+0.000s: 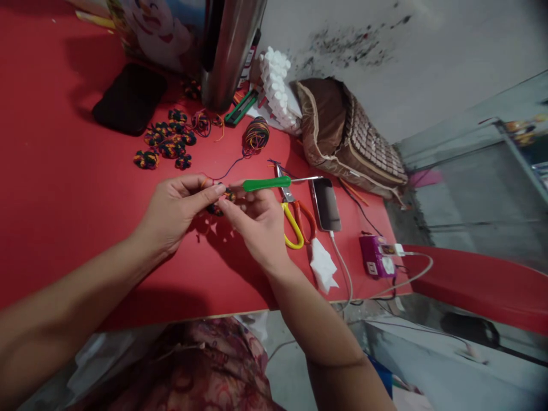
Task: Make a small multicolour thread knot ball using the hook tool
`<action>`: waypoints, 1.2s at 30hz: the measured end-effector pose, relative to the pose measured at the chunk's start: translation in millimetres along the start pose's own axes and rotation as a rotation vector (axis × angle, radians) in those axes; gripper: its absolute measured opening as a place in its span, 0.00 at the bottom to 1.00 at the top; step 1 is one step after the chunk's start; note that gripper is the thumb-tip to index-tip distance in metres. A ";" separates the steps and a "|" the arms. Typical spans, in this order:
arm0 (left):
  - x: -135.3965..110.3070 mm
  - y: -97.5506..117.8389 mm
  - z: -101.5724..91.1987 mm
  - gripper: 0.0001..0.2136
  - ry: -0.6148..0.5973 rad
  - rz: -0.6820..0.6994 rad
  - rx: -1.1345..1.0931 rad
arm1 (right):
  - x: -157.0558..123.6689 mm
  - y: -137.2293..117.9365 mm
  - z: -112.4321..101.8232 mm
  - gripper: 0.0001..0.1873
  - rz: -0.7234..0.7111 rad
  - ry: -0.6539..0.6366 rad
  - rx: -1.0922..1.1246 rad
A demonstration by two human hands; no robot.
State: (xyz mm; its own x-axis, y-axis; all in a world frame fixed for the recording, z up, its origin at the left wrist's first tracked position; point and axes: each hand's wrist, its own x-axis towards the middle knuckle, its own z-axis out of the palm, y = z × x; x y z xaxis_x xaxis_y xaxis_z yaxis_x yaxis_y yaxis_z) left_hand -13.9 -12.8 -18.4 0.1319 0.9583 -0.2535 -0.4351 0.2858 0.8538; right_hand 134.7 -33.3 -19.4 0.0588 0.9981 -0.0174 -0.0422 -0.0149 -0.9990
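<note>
Between my fingertips is a small crocheted flower (216, 208) in dark and orange yarn, partly hidden by the fingers. My left hand (180, 205) pinches its left side, with a strand of yarn running over the fingers. My right hand (259, 220) touches the flower with thumb and fingertips and also holds a crochet hook (268, 183) by its green handle, the metal shaft pointing right. A dark strand leads from my left hand to a multicoloured yarn ball (256, 135). Several finished crocheted flowers (171, 147) lie beyond my left hand on the red table (64, 200).
Scissors (295, 214) with yellow and orange handles lie right of my hands, near a charging phone (326, 204) and crumpled tissue (322, 265). A steel flask (231, 54), a green cutter (241, 108), a black pouch (129, 98) and a brown bag (346, 131) stand or lie farther back.
</note>
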 end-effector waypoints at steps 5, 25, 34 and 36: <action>-1.9 1.0 1.3 0.11 -0.030 -0.062 0.005 | 0.2 0.1 -1.5 0.13 -0.122 0.074 -0.086; 6.4 -3.0 -3.7 0.09 -0.014 -0.153 -0.137 | 8.0 1.3 0.1 0.07 0.181 0.034 0.273; 5.6 3.2 -6.1 0.11 -0.056 -0.046 -0.075 | 8.7 0.7 -13.4 0.13 0.104 -0.147 0.096; 4.3 5.4 -6.9 0.10 -0.084 0.005 -0.026 | 9.7 -1.8 -17.4 0.20 0.061 -0.161 0.141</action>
State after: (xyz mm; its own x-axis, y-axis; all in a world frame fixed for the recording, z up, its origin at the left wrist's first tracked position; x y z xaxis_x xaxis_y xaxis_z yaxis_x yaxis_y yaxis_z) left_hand -21.8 -7.1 -18.1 0.2030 0.9565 -0.2095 -0.4590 0.2819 0.8425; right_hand 152.7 -24.6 -18.5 -0.1073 0.9924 -0.0595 -0.1801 -0.0783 -0.9805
